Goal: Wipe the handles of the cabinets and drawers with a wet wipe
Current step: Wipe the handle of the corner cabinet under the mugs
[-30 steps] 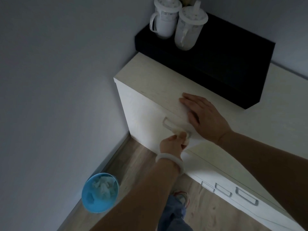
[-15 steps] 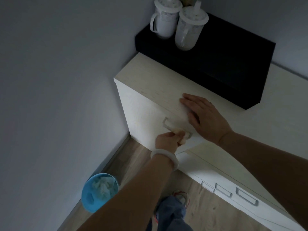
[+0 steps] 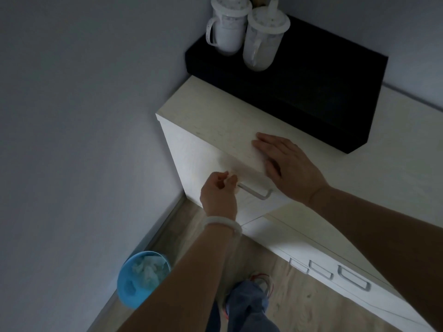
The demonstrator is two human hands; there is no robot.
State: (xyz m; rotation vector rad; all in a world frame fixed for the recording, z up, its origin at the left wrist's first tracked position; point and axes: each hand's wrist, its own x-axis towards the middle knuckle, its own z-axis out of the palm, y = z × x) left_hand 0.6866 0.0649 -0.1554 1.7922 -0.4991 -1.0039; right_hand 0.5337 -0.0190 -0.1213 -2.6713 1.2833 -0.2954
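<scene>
Cups [image 3: 244,29] stand on a black box [image 3: 335,92] atop the cabinet [image 3: 215,125]. Right hand [image 3: 287,167] lies flat there; left hand [image 3: 219,192] pinches a wipe [image 3: 232,176] at the handle [image 3: 256,192]. Blue bin [image 3: 134,283] sits below.

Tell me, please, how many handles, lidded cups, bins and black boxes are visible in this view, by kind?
Handles: 4, one by the left hand, three low down
Lidded cups: 2
Blue bins: 1
Black boxes: 1
Total: 8
</scene>
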